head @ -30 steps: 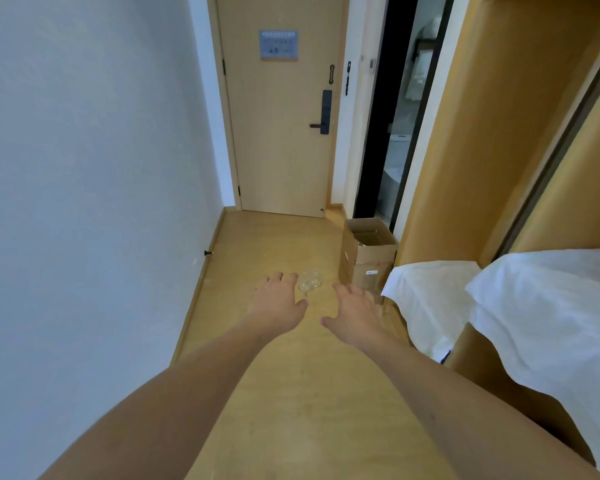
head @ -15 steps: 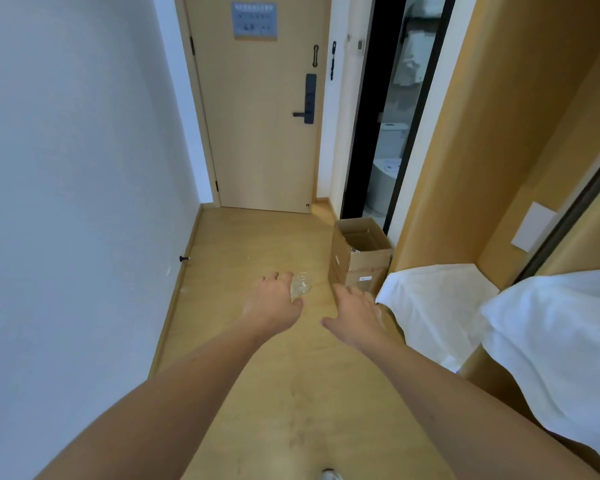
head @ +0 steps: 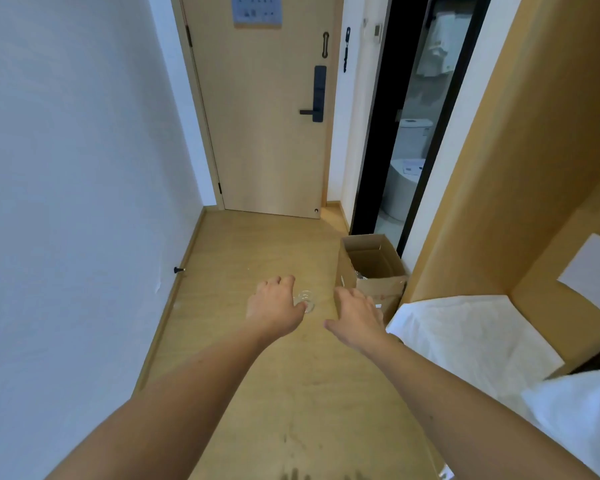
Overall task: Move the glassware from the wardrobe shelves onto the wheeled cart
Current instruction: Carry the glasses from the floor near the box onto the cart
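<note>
A small clear glass (head: 306, 299) shows just right of my left hand (head: 274, 303), whose thumb and curled fingers hold it over the wooden floor. Level with it and a short gap to the right is my right hand (head: 355, 311), palm down, fingers bent over the far side. Whatever lies under that palm is hidden. Both forearms reach forward from the bottom of the view. The tall wooden wardrobe side (head: 520, 161) rises on the right. No wheeled cart is in sight.
A closed wooden door (head: 267, 133) ends the corridor. A dark bathroom doorway (head: 409, 133) opens to its right. An open cardboard box (head: 373, 268) stands on the floor by my right hand. White cloth (head: 465, 334) covers a surface at right. A white wall (head: 77, 202) runs along the left.
The view has moved forward down the corridor, so the door and cardboard box are nearer. Both hands stay outstretched side by side, the glass still at my left hand.
</note>
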A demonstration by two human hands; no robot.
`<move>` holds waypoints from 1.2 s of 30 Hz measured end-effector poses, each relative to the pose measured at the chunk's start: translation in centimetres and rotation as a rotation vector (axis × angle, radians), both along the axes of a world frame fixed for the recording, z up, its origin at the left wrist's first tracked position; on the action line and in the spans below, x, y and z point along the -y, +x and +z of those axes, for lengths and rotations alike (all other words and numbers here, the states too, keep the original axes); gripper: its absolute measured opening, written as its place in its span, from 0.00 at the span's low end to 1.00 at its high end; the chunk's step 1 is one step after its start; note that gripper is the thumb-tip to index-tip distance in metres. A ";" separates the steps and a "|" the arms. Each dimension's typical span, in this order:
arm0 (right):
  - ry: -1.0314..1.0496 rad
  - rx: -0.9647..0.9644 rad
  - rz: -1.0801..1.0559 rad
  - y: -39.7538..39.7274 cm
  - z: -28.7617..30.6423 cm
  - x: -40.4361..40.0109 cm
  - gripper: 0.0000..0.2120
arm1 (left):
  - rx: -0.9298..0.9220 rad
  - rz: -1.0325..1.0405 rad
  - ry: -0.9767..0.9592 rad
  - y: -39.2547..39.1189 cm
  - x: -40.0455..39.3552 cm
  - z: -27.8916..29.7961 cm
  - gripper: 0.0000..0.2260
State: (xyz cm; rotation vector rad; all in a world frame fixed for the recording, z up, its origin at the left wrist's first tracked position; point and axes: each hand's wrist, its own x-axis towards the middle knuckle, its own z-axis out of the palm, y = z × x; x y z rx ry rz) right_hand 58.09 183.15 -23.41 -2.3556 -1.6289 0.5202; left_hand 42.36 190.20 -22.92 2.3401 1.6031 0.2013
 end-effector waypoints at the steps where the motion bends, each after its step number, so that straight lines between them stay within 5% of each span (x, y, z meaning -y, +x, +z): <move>1: -0.004 -0.009 -0.002 0.8 -0.1 -0.9 0.32 | -0.002 0.007 -0.006 0.6 -0.8 -0.2 0.26; 13: -0.080 -0.079 -0.037 4.0 -4.7 -10.8 0.34 | -0.056 0.010 -0.121 3.2 -10.0 -4.9 0.27; 36: -0.307 -0.113 -0.206 4.2 -11.6 -37.6 0.34 | 0.030 0.011 -0.349 3.4 -40.7 -13.6 0.28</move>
